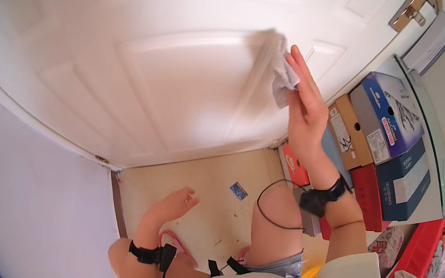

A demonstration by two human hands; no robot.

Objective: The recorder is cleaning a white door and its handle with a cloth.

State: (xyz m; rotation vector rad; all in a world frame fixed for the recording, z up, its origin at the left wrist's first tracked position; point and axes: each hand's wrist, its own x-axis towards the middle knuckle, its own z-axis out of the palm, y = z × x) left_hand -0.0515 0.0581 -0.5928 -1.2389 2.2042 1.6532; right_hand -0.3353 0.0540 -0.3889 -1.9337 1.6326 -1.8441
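Note:
A pale grey cloth (284, 79) lies under the fingers and palm of my right hand (307, 103), which holds it up at the white panelled door (179, 83). The hand is seen edge-on, its fingers stretched upward. Part of the cloth is hidden behind them, and a shadow falls on the door beside it. My left hand (173, 204) hangs low over the floor near my knee, loosely bent, with its fingers a little apart and nothing in them. A dark band with a cable sits on each of my arms.
Shoe boxes, among them a blue one (393, 115) and a brown one (350, 132), are stacked at the right beside a glass shelf edge (426, 123). A small blue card (238, 191) lies on the floor. A metal door latch (411, 14) shows at upper right.

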